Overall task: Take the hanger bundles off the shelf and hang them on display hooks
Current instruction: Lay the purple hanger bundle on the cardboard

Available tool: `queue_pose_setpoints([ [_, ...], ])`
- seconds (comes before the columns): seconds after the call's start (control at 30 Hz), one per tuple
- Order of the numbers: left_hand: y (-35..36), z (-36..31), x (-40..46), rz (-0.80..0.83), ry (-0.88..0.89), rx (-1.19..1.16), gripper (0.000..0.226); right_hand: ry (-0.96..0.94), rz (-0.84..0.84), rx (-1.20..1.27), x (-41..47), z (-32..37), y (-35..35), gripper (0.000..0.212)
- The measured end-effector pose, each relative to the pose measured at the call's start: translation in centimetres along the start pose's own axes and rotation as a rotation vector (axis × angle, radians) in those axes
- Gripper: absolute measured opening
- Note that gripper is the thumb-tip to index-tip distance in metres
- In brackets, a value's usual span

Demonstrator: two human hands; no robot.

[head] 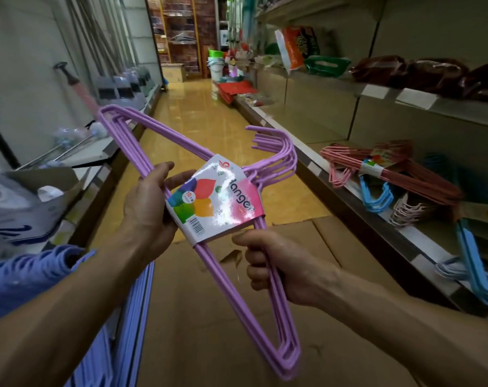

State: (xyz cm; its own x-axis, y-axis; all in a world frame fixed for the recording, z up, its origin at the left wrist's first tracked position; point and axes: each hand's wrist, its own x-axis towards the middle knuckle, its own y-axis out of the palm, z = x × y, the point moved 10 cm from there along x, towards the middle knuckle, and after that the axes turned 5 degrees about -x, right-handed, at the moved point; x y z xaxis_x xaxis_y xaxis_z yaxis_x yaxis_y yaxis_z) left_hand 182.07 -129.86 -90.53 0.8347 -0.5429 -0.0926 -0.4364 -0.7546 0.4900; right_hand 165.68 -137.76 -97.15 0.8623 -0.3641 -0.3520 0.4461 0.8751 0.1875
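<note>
Purple bundle off the shelf and in both hands — hanging not yet done.

The shelf (421, 230) on the right held more bundles (399, 174) — pink, blue, pale — while the purple bundle (142, 146) was carried mid-aisle above flattened cardboard (209, 317). The left hand (145, 208) gripped one arm of it beside the label (217, 196); the right hand (279, 272) was clamped round the lower arm. No display hook was in view, so the next move likely called for finding one and turning the hook ends (276, 149) toward it.

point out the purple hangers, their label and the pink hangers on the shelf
purple hangers (131, 141): head view, upper bars
label (217, 196): head view, middle of the sleeve
pink hangers (410, 177): head view, long bars
</note>
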Motion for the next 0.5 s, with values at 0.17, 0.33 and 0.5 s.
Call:
queue_pose_setpoints([
  [0.17,-2.8,-2.0,0.4,-0.030,0.066,0.356,0.024,-0.098,-0.148,-0.101,1.0,0.0,-0.2,0.037],
  [0.33,-6.9,-3.6,1.1,-0.116,0.084,0.569,0.044,-0.107,-0.230,-0.229,1.9,-0.6,-0.4,0.026],
  [0.5,-7.1,-4.5,0.6,-0.046,0.204,0.826,0.030,-0.069,-0.341,-0.362,3.2,-2.4,-0.8,0.010],
])
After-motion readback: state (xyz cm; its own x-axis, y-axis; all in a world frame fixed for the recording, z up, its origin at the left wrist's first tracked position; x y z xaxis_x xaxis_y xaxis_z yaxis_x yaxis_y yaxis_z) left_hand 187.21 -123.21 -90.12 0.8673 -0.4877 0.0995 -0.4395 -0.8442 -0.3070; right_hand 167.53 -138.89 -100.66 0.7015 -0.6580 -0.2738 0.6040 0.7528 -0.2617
